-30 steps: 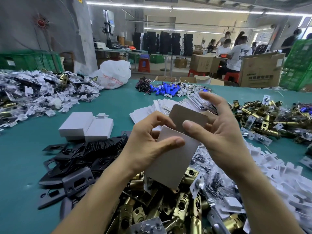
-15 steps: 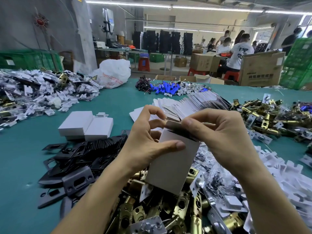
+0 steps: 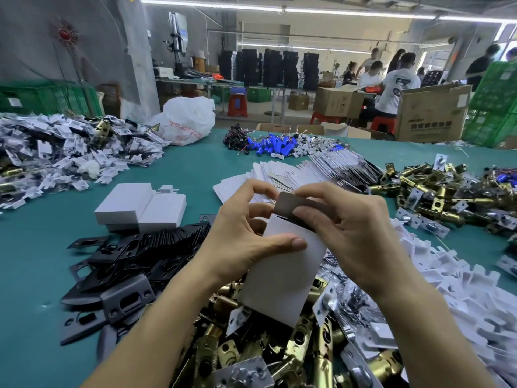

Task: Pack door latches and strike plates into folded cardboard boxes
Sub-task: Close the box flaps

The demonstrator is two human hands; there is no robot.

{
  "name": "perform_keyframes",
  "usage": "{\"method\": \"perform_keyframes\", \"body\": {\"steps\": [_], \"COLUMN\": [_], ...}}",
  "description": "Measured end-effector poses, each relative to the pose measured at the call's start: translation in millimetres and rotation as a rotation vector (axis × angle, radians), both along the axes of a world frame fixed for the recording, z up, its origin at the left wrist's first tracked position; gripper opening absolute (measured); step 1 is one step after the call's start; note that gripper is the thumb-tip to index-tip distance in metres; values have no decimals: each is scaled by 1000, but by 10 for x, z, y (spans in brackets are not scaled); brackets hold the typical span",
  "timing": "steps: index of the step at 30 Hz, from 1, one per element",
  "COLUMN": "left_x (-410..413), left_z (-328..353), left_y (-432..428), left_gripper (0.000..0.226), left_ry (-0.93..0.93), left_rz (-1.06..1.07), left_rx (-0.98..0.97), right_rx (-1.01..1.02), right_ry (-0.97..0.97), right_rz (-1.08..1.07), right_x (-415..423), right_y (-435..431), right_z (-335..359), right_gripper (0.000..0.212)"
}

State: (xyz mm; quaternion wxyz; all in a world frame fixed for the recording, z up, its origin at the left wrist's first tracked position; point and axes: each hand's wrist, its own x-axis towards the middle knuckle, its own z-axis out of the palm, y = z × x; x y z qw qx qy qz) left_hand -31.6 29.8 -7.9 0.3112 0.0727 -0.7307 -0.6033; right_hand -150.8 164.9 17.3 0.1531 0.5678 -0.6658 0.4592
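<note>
A small white cardboard box [image 3: 282, 278] is held upright above the table's near middle. My left hand [image 3: 246, 242] grips its left side, thumb across the front. My right hand [image 3: 344, 233] pinches the grey top flap [image 3: 291, 201] and bends it over the opening. Brass door latches [image 3: 279, 348] lie heaped right below the box. Black strike plates [image 3: 134, 256] are piled to the left. Two closed white boxes [image 3: 142, 207] sit beyond the plates. What is inside the held box is hidden.
Flat unfolded box blanks [image 3: 316, 172] fan out behind my hands. More brass latches [image 3: 436, 191] lie at right, white plastic pieces [image 3: 461, 289] at near right, bagged parts [image 3: 64, 152] at far left. Blue cylinders [image 3: 274, 147] and a white bag [image 3: 187, 121] sit at the back. People work beyond the green table [image 3: 33, 261].
The top flap stood up open a second ago. My right hand has since curled over it and folded it down towards the box's opening. The left hand keeps its hold.
</note>
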Motion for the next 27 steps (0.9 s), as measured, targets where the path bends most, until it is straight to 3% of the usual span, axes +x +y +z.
{"method": "perform_keyframes", "body": {"steps": [6, 10, 13, 14, 16, 17, 22, 27], "left_x": [3, 4, 0, 1, 3, 3, -1, 3], "left_z": [-13, -27, -41, -44, -46, -46, -37, -39], "left_y": [-17, -32, -40, -44, -50, -51, -48, -42], "left_gripper": [60, 53, 50, 50, 50, 50, 52, 54], "left_ry": [-23, -17, -16, -17, -18, -16, -3, -2], "left_rz": [-18, -9, -7, -3, 1, 1, 1, -2], "left_rx": [-18, -41, -37, -37, -32, -31, -16, -35], "right_rx": [-45, 79, 203, 250, 271, 259, 150, 104], "right_ry": [-63, -142, -254, -270, -273, -295, -486, -472], "right_rz": [41, 81, 180, 177, 173, 176, 184, 139], "right_x": [-29, -39, -44, -54, -70, -68, -65, -45], "right_y": [-15, 6, 55, 60, 69, 67, 50, 23], "right_z": [-43, -27, 17, 23, 16, 19, 37, 21], "right_gripper": [15, 27, 19, 27, 62, 66, 13, 17]}}
